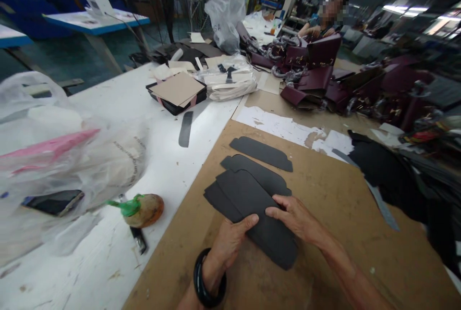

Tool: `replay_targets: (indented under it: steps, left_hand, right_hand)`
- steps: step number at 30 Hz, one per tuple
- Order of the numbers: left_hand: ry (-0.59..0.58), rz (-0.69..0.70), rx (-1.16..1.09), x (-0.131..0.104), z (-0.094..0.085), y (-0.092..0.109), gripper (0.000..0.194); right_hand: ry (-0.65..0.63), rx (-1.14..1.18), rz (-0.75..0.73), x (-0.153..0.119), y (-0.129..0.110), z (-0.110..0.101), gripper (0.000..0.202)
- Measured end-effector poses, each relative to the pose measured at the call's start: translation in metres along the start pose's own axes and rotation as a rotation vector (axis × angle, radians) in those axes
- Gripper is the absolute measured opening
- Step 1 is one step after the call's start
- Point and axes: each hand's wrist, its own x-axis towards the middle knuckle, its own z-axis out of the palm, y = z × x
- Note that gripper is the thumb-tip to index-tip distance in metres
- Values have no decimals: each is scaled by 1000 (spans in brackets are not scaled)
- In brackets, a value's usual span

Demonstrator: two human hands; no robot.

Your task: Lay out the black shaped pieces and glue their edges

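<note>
A: Left hand [232, 240], right hand [293, 216], state?
B: Both clamped on dark flat pieces [259, 209], thumbs on top.
A: Pieces where?
B: Over the brown desk [331, 194]. Two loose dark strips [261, 153] just beyond, nearer one partly covered.
A: Left side?
B: White desk [158, 156]: phone [54, 203] amid plastic, round brown thing with green neck [153, 209].
A: Far side?
B: Heaped maroon bags [313, 79], co-worker [320, 27] behind.

Seemingly a bag workshop: heaped maroon bags [312, 80], dark cut pieces [248, 192], worktables [117, 20].
</note>
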Motion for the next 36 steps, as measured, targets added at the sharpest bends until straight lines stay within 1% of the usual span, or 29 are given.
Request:
replay_targets:
  steps: [3,5,7,10,12,14,16,19,22,23,25,28,30,32,33,36]
  left_hand:
    - [11,-15,8,-18,1,0,60]
    - [64,-16,6,-36,-1,0,61]
    - [126,-12,-15,-56,-5,-1,61]
    - [255,-42,-55,-85,-11,-6,59]
    - [329,-82,-92,-101,-14,-10,53]
    - [355,-118,-138,-114,-15,-15,46]
    - [352,-131,-193,-123,-14,-20,44]
    - [354,-126,-252,-131,-13,-23,50]
    - [355,-131,-202,-133,-14,-21,50]
    - [358,-126,-171,-132,-16,-20,49]
    - [361,-102,-117,-132,-19,-20,47]
    - [345,-62,-75,-132,-24,-24,44]
    - [303,-65,-65,-135,-26,-26,38]
    - [242,-93,-66,-139,-27,-27,34]
    - [213,-108,-62,-142,-27,-27,35]
    - [189,-112,-42,-150,-28,-26,44]
  right_hand:
    - [-7,-23,-35,-11,-2,1,31]
    - [0,-49,-73,-16,-3,6,34]
    - [-1,-65,-99,-17,-5,12,33]
    - [12,-76,-95,-12,-5,19,25]
    - [63,-101,-74,-5,-2,22,22]
    - [134,-146,-50,3,2,25,18]
    - [200,-198,-33,9,6,28,15]
    - [287,-266,-11,13,5,32,12]
    - [348,-291,11,5,-3,37,14]
    - [345,-283,14,0,-7,40,15]
    - [278,-238,12,-17,-15,50,17]
    - [91,-134,23,-48,-24,71,17]
    - [-2,-74,36,-64,-27,84,12]
    - [-44,-31,41,-73,-26,91,6]
    - [-56,-17,43,-75,-24,93,6]
    - [-81,2,53,-75,-19,93,9]
